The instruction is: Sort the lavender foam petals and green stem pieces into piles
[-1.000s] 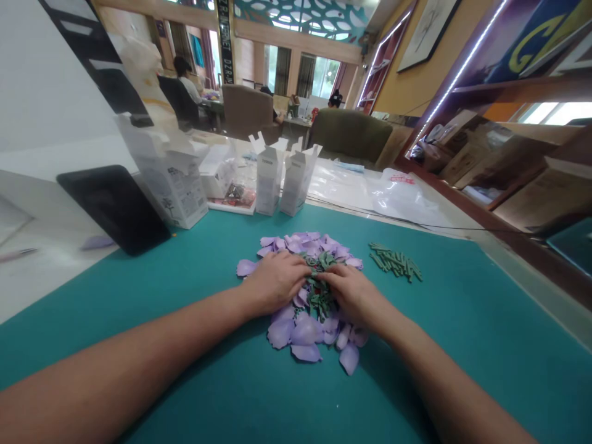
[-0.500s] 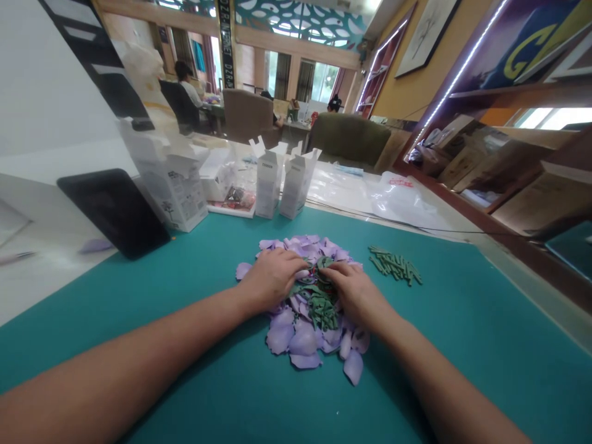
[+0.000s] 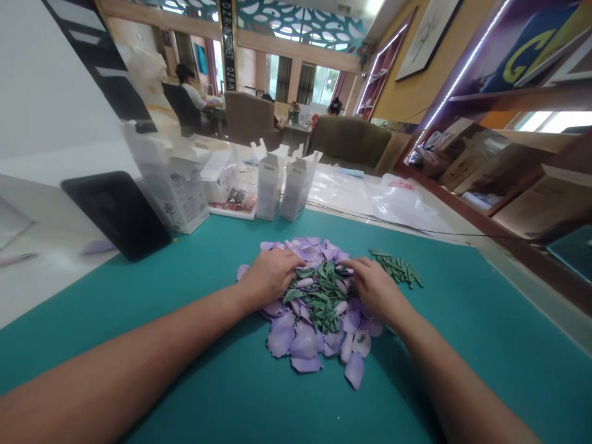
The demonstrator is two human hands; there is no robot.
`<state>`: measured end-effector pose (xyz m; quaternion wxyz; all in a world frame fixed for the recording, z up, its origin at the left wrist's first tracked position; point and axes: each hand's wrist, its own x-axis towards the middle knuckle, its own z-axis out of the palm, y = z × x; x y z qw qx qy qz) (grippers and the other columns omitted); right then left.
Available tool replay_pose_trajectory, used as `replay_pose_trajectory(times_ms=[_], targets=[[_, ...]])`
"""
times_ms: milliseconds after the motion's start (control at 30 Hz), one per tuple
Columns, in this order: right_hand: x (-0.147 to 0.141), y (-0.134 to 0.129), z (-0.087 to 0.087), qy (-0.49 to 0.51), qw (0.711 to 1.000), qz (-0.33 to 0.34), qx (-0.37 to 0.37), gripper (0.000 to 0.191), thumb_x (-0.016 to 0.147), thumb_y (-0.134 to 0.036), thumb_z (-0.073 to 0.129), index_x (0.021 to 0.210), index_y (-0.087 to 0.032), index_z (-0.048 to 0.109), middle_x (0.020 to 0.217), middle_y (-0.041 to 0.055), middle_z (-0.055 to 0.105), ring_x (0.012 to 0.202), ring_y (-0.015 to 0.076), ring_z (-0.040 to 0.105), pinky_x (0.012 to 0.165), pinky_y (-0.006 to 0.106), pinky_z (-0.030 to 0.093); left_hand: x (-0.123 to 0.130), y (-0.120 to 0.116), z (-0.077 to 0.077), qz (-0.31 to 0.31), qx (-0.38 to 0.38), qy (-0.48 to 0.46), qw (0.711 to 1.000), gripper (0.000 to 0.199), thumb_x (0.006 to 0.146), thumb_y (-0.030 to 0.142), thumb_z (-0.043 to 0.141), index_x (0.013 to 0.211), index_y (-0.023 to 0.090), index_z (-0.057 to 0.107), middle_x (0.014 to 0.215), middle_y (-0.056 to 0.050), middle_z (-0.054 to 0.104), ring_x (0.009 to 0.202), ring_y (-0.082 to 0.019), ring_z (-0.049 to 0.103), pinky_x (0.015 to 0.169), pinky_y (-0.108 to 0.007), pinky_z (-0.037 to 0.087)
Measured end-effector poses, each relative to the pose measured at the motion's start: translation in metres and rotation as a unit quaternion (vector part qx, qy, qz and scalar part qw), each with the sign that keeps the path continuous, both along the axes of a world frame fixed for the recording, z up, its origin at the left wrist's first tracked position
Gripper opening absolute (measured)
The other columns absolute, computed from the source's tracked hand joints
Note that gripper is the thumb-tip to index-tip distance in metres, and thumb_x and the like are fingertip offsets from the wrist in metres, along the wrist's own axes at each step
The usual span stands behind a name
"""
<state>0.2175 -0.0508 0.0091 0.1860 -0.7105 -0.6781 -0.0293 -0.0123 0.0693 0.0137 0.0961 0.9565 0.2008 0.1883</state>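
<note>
A pile of lilac artificial petals (image 3: 303, 341) lies on the green mat, with a heap of green leaf-shaped pieces (image 3: 321, 302) on its middle. My left hand (image 3: 272, 276) rests on the pile's left side, fingers stretched toward the far petals and touching them. On the opposite side, my right hand (image 3: 374, 288) hovers at or touches the right edge, its fingers slightly bent and apart. I see nothing held in either hand. Beyond the right hand lies a bunch of short green sticks (image 3: 398, 270).
White cartons (image 3: 271, 185) with raised flaps stand along the far edge of the green mat (image 3: 208, 382). A dark tablet (image 3: 118, 213) leans at the left. Clear plastic bags (image 3: 402, 197) lie behind the mat. People sit at desks in the background.
My right hand has moved right, away from the middle, uncovering the green leaf pieces, which look more spread out. My left hand stays almost where it was.
</note>
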Motion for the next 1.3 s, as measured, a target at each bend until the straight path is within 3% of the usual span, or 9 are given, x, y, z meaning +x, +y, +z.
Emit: replay_pose_trajectory(times_ms=[167, 267, 467, 633, 767, 867, 967, 1133, 1300], targets=[[-0.016, 0.003, -0.009, -0.037, 0.996, 0.062, -0.045, 0.044, 0.089, -0.008, 0.037, 0.123, -0.019, 0.064, 0.117, 0.0119, 0.065, 0.105, 0.0254, 0.057, 0.091, 0.039, 0.045, -0.001, 0.001, -0.006, 0.005, 0.025, 0.055, 0.998, 0.029, 0.091, 0.017, 0.046, 0.106, 0.024, 0.069, 0.113, -0.006, 0.068, 0.104, -0.023, 0.057, 0.086, -0.038, 0.041], [-0.021, 0.002, -0.004, -0.01, 0.994, 0.085, -0.067, 0.044, 0.086, -0.004, 0.037, 0.113, -0.021, 0.068, 0.108, 0.009, 0.068, 0.098, 0.0226, 0.061, 0.086, 0.036, 0.046, -0.003, 0.002, -0.007, 0.037, 0.037, 0.066, 0.996, 0.029, 0.092, 0.018, 0.045, 0.108, 0.025, 0.069, 0.112, -0.006, 0.068, 0.103, -0.024, 0.057, 0.085, -0.039, 0.04], [-0.019, -0.002, 0.01, 0.052, 0.995, 0.068, -0.05, 0.043, 0.083, -0.005, 0.037, 0.107, -0.022, 0.069, 0.104, 0.0064, 0.07, 0.093, 0.0206, 0.064, 0.08, 0.033, 0.05, -0.007, 0.008, 0.008, 0.1, 0.007, 0.063, 0.993, 0.033, 0.092, 0.017, 0.043, 0.117, 0.026, 0.063, 0.117, -0.004, 0.067, 0.106, -0.022, 0.058, 0.083, -0.035, 0.042], [-0.033, -0.005, 0.005, 0.009, 0.99, 0.14, -0.029, 0.052, 0.085, -0.004, 0.036, 0.122, -0.026, 0.065, 0.116, 0.0091, 0.065, 0.102, 0.0222, 0.06, 0.084, 0.037, 0.051, -0.012, 0.016, 0.019, 0.065, -0.012, 0.112, 0.992, 0.027, 0.089, 0.021, 0.046, 0.103, 0.025, 0.069, 0.108, -0.005, 0.068, 0.102, -0.022, 0.06, 0.08, -0.031, 0.044], [-0.04, -0.004, -0.003, -0.03, 0.982, 0.18, -0.05, 0.05, 0.082, -0.001, 0.04, 0.115, -0.025, 0.069, 0.119, 0.0106, 0.063, 0.104, 0.025, 0.059, 0.087, 0.042, 0.05, -0.015, 0.017, 0.022, 0.032, -0.031, 0.148, 0.988, 0.023, 0.084, 0.024, 0.054, 0.102, 0.025, 0.069, 0.102, -0.003, 0.068, 0.095, -0.02, 0.062, 0.074, -0.026, 0.043], [-0.033, -0.003, 0.002, -0.012, 0.983, 0.171, -0.069, 0.043, 0.082, -0.002, 0.039, 0.1, -0.022, 0.072, 0.112, 0.0097, 0.066, 0.099, 0.0238, 0.061, 0.084, 0.04, 0.051, -0.016, 0.014, 0.022, -0.012, -0.067, 0.144, 0.987, 0.021, 0.079, 0.023, 0.062, 0.099, 0.023, 0.068, 0.1, 0.0, 0.069, 0.09, -0.017, 0.063, 0.074, -0.023, 0.043], [-0.018, -0.004, 0.014, 0.036, 0.991, 0.12, -0.049, 0.04, 0.085, -0.007, 0.035, 0.093, -0.022, 0.071, 0.108, 0.0081, 0.068, 0.097, 0.0217, 0.064, 0.083, 0.036, 0.052, -0.015, 0.014, 0.022, -0.036, -0.101, 0.114, 0.988, 0.035, 0.076, 0.021, 0.066, 0.111, 0.022, 0.066, 0.105, -0.001, 0.069, 0.094, -0.017, 0.063, 0.076, -0.022, 0.044], [0.006, -0.01, 0.027, 0.091, 0.995, 0.02, -0.036, 0.037, 0.086, -0.015, 0.035, 0.096, -0.024, 0.07, 0.097, 0.0051, 0.071, 0.088, 0.0203, 0.067, 0.074, 0.031, 0.053, -0.019, 0.028, 0.026, 0.037, -0.126, 0.027, 0.991, 0.029, 0.085, 0.023, 0.057, 0.113, 0.019, 0.064, 0.108, -0.003, 0.069, 0.096, -0.017, 0.063, 0.081, -0.024, 0.045], [-0.008, -0.01, 0.028, 0.071, 0.987, 0.055, -0.135, 0.038, 0.085, -0.015, 0.036, 0.097, -0.024, 0.071, 0.088, 0.0041, 0.072, 0.078, 0.0194, 0.066, 0.068, 0.03, 0.05, -0.027, 0.034, 0.034, 0.051, -0.133, 0.075, 0.987, 0.016, 0.086, 0.023, 0.054, 0.092, 0.02, 0.068, 0.094, 0.0, 0.071, 0.086, -0.015, 0.063, 0.072, -0.021, 0.044]])
